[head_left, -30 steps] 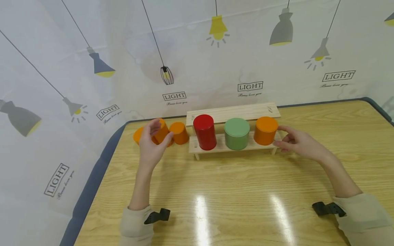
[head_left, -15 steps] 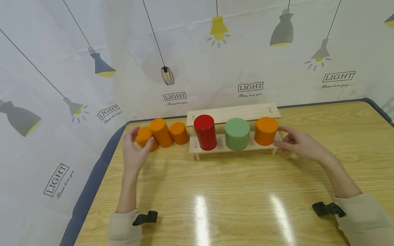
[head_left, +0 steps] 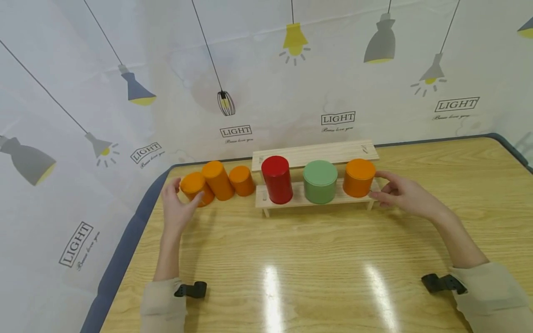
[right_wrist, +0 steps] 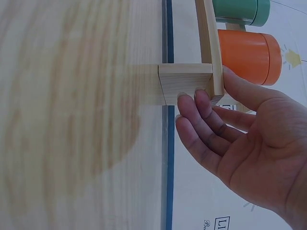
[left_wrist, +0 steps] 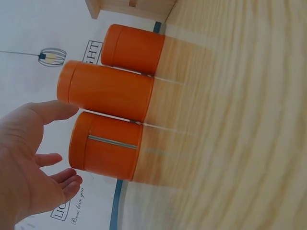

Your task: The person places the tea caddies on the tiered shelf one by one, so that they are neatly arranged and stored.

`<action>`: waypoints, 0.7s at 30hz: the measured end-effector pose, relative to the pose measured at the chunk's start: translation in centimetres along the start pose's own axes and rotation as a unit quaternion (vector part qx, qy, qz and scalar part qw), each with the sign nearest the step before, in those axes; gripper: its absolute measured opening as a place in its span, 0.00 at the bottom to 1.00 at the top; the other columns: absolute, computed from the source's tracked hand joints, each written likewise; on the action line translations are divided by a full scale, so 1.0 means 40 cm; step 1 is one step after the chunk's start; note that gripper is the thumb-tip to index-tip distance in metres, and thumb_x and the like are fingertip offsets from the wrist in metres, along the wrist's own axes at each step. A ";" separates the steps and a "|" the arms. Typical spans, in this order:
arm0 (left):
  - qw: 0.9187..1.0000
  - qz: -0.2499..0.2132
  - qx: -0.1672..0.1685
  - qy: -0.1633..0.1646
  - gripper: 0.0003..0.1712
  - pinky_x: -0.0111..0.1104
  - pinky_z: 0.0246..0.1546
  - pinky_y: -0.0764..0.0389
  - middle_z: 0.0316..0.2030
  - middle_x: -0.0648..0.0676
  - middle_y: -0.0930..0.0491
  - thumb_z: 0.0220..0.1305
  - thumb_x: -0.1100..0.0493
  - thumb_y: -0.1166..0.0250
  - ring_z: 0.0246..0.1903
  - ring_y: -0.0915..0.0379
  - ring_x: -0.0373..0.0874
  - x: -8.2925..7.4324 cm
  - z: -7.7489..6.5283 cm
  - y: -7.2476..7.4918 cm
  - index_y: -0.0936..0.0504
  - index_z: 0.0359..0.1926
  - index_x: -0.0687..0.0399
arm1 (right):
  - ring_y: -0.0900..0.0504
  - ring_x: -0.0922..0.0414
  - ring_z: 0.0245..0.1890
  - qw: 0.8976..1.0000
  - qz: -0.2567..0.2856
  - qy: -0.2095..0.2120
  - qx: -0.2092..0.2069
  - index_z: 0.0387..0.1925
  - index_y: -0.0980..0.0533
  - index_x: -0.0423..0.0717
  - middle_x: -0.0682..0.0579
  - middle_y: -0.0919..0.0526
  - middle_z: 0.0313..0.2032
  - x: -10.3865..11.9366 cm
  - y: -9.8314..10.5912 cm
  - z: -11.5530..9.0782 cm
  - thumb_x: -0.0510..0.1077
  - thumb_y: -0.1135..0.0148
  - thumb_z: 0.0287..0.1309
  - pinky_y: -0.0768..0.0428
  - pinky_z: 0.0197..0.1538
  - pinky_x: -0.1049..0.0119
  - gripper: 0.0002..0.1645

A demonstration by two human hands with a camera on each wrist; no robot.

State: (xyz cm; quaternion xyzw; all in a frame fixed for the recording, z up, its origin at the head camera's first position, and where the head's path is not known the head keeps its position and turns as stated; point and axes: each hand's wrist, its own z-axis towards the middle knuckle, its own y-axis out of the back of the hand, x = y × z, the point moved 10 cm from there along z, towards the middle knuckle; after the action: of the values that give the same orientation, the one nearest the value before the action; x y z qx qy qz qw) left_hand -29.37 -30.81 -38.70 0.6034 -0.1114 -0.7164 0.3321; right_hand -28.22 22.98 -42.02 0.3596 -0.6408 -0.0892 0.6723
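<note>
My left hand (head_left: 176,208) reaches round the leftmost orange tin (head_left: 197,189) with thumb and fingers spread. In the left wrist view a gap shows between the fingers and that tin (left_wrist: 105,146). A taller orange tin (head_left: 218,180) and a smaller orange tin (head_left: 242,181) stand beside it. My right hand (head_left: 401,194) holds the right end of the two-tier wooden rack (head_left: 316,154), thumb at the front edge of the lower board and fingers curled by its end. On that board stand a red tin (head_left: 277,180), a green tin (head_left: 319,182) and an orange tin (head_left: 359,178).
The rack and tins stand at the back of a wood-grain table (head_left: 316,259). Behind it hangs a pale curtain (head_left: 266,69) printed with lamps. A blue edge (head_left: 125,245) runs along the table's left side. Each wrist wears a black strap (head_left: 191,290).
My left hand has moved left from in front of the tall orange tin to the leftmost orange tin and come lower round it. The right hand has stayed at the rack's end.
</note>
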 end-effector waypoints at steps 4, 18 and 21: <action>0.999 0.002 0.018 0.027 0.47 0.49 0.67 0.41 0.66 0.71 0.43 0.61 0.59 0.27 0.64 0.45 0.63 0.029 0.010 -0.013 0.43 0.72 0.71 | 0.15 0.49 0.37 1.000 0.002 0.001 0.002 0.75 0.47 0.31 0.42 0.17 0.40 0.003 -0.001 -0.001 0.48 0.39 0.71 0.15 0.41 0.58 0.44; 0.997 -0.038 0.037 0.047 0.49 0.49 0.71 0.42 0.68 0.69 0.38 0.62 0.57 0.27 0.68 0.41 0.60 0.058 0.035 -0.041 0.46 0.73 0.71 | 0.15 0.49 0.37 1.000 0.009 0.000 0.001 0.75 0.47 0.32 0.42 0.17 0.40 0.003 0.000 -0.002 0.48 0.39 0.71 0.15 0.41 0.59 0.43; 0.997 -0.042 0.035 0.050 0.48 0.48 0.71 0.41 0.67 0.69 0.37 0.63 0.57 0.28 0.67 0.39 0.59 0.059 0.038 -0.045 0.45 0.73 0.71 | 0.15 0.49 0.37 1.000 0.009 0.001 0.001 0.75 0.47 0.32 0.42 0.17 0.39 0.004 0.000 -0.002 0.48 0.39 0.71 0.14 0.41 0.59 0.43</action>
State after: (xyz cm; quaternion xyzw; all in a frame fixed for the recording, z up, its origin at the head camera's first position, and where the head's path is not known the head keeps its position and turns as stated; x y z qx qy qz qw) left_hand -31.55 -31.27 -41.19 0.6543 -0.0945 -0.6938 0.2856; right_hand -28.11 22.93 -41.89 0.3546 -0.6436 -0.0826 0.6732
